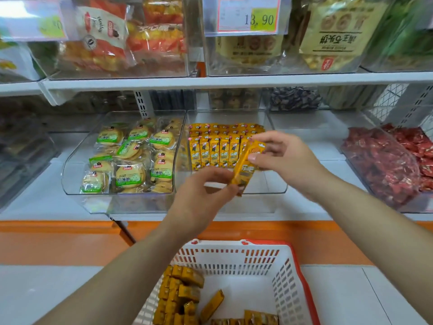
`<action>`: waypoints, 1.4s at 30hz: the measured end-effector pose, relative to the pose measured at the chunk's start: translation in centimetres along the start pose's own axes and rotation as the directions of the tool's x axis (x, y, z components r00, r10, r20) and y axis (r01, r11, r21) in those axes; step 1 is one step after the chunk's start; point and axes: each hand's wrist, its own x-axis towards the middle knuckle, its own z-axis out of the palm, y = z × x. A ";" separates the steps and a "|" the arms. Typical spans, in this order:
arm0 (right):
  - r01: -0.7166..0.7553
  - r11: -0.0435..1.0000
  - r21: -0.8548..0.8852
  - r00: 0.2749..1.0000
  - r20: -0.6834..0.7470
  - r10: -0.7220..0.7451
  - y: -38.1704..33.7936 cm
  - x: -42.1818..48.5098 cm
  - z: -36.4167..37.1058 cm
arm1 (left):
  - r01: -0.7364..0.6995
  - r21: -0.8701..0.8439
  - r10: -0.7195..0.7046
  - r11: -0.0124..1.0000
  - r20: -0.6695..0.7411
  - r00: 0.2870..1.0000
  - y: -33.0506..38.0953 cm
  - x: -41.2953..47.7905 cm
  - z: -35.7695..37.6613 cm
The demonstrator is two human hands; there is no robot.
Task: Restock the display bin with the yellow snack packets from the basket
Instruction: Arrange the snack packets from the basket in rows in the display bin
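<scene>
A clear display bin [276, 188] on the lower shelf holds upright rows of yellow snack packets [214, 152] along its back and left. In front of the bin both hands hold a small bunch of yellow packets [247, 168], tilted. My left hand [203, 195] pinches the bunch's lower end and my right hand [283, 156] pinches its upper end. Below, a white basket [234, 256] with a red rim holds several more yellow packets [180, 292], piled at its left side and along the bottom.
A clear bin of green-labelled biscuits [131, 156] stands left of the display bin. A bin of red packets [389, 160] stands at the right. The shelf above carries bins of bagged snacks and a price tag [248, 17]. An orange ledge [70, 240] runs below the shelf.
</scene>
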 end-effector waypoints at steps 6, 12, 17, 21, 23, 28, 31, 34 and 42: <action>0.028 0.947 -0.320 0.972 -0.211 -0.100 2.8 5.2 -5.0 | -0.124 0.475 0.144 0.871 -0.006 0.990 -0.9 9.9 1.5; 0.096 0.761 -0.642 0.973 -0.101 -0.208 4.3 9.8 -6.1 | -0.228 0.807 0.289 0.544 0.074 0.954 -2.8 19.6 4.0; 0.136 0.593 -0.793 0.986 0.048 -0.162 4.4 12.5 -5.9 | -0.252 0.810 0.331 0.529 0.076 0.940 -5.4 22.1 4.7; 0.144 0.490 -0.860 0.989 0.117 -0.085 3.8 14.5 -4.9 | -0.220 0.769 0.358 0.600 -0.011 0.934 -6.5 22.4 3.7; 0.159 0.363 -0.918 0.987 0.161 -0.027 3.2 15.2 -4.1 | -0.219 0.760 0.358 0.612 -0.020 0.934 -6.7 22.3 3.6; 0.176 0.109 -0.978 0.982 0.181 0.044 3.6 16.0 -2.1 | -0.196 0.733 0.332 0.651 -0.043 0.942 -6.7 22.1 3.8; 0.194 -0.061 -0.979 0.978 0.187 0.096 4.2 16.7 -1.1 | -0.198 0.730 0.330 0.654 -0.040 0.943 -6.8 21.9 3.9; 0.204 -0.136 -0.969 0.973 0.186 0.139 4.3 17.6 -0.5 | -0.200 0.733 0.311 0.650 -0.016 0.950 -6.4 22.0 3.9; 0.126 0.206 -0.970 0.991 0.134 0.026 2.3 12.8 -1.2 | -0.209 0.640 0.212 0.739 0.073 0.975 -2.0 17.4 0.3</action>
